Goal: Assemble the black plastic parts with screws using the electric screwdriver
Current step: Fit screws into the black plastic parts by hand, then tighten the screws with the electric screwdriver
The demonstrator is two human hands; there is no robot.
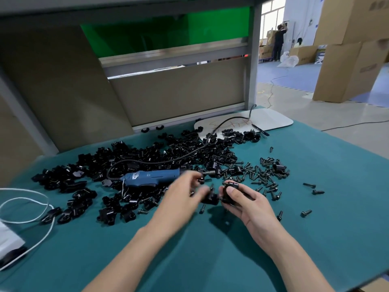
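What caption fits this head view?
Right hand holds a black plastic part; blurred left hand beside blue electric screwdriver.

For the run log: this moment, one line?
right hand holds black part | left hand blurred, grip unclear | electric screwdriver lies among parts

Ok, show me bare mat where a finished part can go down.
Bare green mat lies right of the scattered screws, and near you between the white cord and the left forearm. Crowded: the black parts pile around the screwdriver.

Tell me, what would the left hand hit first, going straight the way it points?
Probably the nose of the blue electric screwdriver, just beyond the left hand; blur leaves depth unclear.
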